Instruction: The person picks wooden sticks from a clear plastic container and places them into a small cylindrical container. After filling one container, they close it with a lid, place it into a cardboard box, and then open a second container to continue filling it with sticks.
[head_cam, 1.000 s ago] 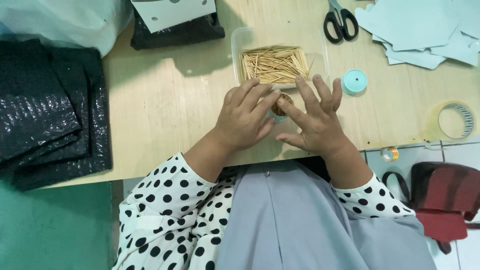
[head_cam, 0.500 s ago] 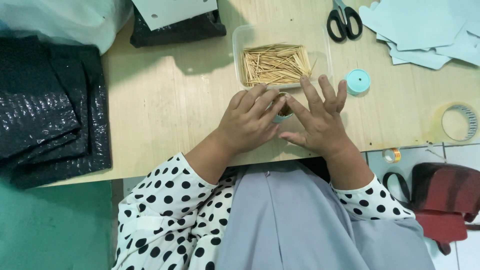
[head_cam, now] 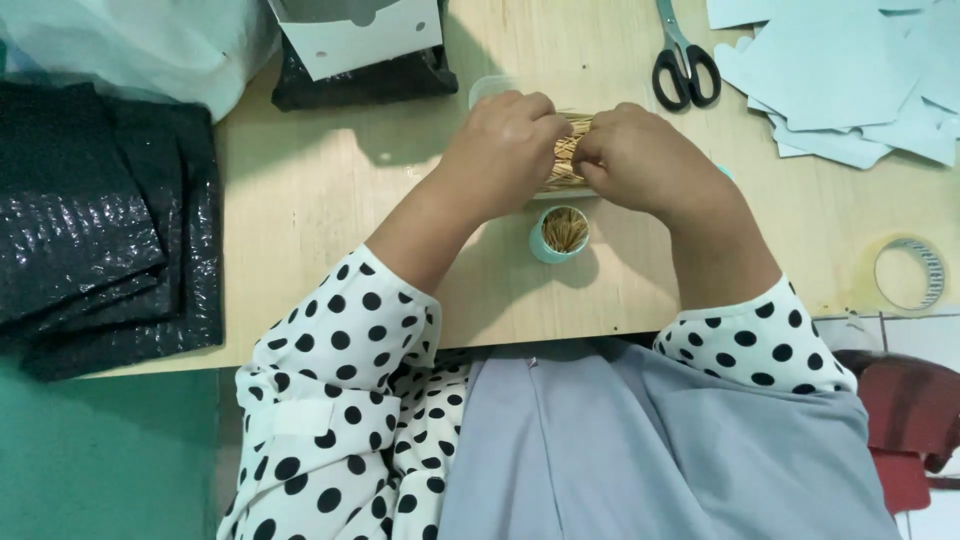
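Both my hands reach into a clear plastic box (head_cam: 484, 92) full of toothpicks (head_cam: 566, 160) on the wooden table (head_cam: 320, 200). My left hand (head_cam: 505, 140) and my right hand (head_cam: 630, 160) are curled, fingertips meeting on a bunch of toothpicks between them. Just in front of the box stands a small teal round holder (head_cam: 560, 234), upright and open, with toothpicks standing in it. My sleeves are white with black dots.
Black scissors (head_cam: 684, 62) and a pile of pale blue paper sheets (head_cam: 850, 70) lie at the far right. A tape roll (head_cam: 911, 273) sits near the right edge. Black bubble bags (head_cam: 95, 220) lie stacked at left, a white card (head_cam: 355, 30) at the back.
My hands moved away from the teal holder, which they covered before, forward into the toothpick box and closed on toothpicks. The holder now stands uncovered.
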